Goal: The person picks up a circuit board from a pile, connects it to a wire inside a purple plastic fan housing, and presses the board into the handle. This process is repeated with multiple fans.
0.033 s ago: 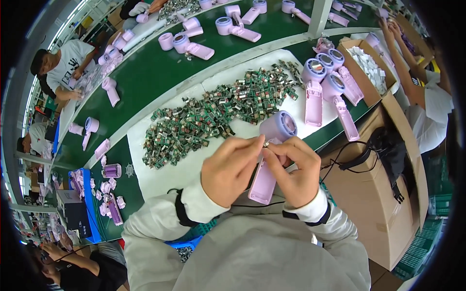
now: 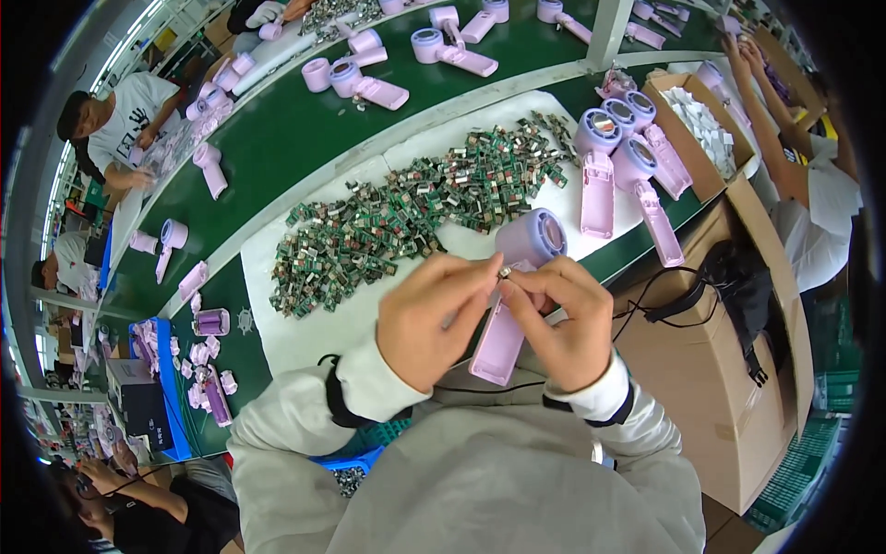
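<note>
A light purple handheld fan housing (image 2: 499,343), its handle an open shell, hangs just in front of me with its round head (image 2: 532,238) tilted away. My right hand (image 2: 565,319) is closed around it near the neck, the thumb pointing up toward the fingertips of my left hand. My left hand (image 2: 434,314) is closed in a pinch at a small metallic part (image 2: 504,273), probably a little circuit board; its details are too small to make out. Beyond both hands, a wide heap of small green circuit boards (image 2: 397,217) covers a white sheet (image 2: 318,343).
More purple fan housings (image 2: 598,194) stand at the right of the sheet. Behind them is a carton (image 2: 701,129) of white pieces. A large cardboard box (image 2: 692,388) is at my right. Across the green conveyor (image 2: 277,129) lie further fan parts, and co-workers sit at the left.
My left hand has shifted very slightly left, and the lower end of the fan handle has moved a touch the same way. Both hands keep their hold.
</note>
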`<action>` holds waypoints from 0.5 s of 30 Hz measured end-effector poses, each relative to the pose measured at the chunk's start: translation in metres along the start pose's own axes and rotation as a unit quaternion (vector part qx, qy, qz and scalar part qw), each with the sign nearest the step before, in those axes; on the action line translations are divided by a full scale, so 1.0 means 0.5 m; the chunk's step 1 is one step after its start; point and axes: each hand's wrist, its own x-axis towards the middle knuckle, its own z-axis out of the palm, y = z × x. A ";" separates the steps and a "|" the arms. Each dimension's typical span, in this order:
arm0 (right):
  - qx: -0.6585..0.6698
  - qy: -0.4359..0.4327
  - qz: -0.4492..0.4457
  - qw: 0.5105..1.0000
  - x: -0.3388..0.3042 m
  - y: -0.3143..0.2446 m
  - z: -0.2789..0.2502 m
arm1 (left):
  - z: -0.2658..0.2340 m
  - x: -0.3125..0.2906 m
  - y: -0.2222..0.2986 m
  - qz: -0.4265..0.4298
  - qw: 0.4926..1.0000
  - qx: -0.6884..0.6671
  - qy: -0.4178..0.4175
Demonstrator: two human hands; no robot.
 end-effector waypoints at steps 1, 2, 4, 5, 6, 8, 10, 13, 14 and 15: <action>-0.022 -0.020 -0.036 0.999 0.008 0.009 -0.013 | -0.020 0.014 -0.002 -0.054 0.995 -0.059 -0.052; -0.044 -0.041 -0.071 0.996 0.014 0.015 -0.021 | -0.031 0.024 -0.009 -0.108 0.982 -0.117 -0.104; -0.037 -0.051 -0.062 0.996 0.012 0.012 -0.027 | -0.034 0.020 -0.030 -0.175 0.954 -0.218 -0.109; -0.030 -0.056 -0.066 0.996 0.012 0.007 -0.032 | -0.034 0.017 -0.040 -0.229 0.917 -0.309 -0.104; -0.022 -0.058 -0.077 0.995 0.022 0.007 -0.034 | -0.033 0.022 -0.049 -0.276 0.872 -0.394 -0.094; -0.033 -0.073 -0.096 0.992 0.030 0.010 -0.037 | -0.032 0.028 -0.052 -0.289 0.862 -0.406 -0.098; -0.056 -0.100 -0.145 0.983 0.035 0.013 -0.039 | -0.034 0.032 -0.052 -0.304 0.845 -0.428 -0.101; -0.075 -0.149 -0.188 0.968 0.043 0.019 -0.046 | -0.038 0.032 -0.050 -0.336 0.841 -0.411 -0.110; -0.085 -0.174 -0.211 0.958 0.046 0.021 -0.047 | -0.039 0.031 -0.050 -0.350 0.838 -0.402 -0.114; -0.084 -0.175 -0.210 0.958 0.050 0.024 -0.046 | -0.040 0.028 -0.053 -0.352 0.838 -0.402 -0.113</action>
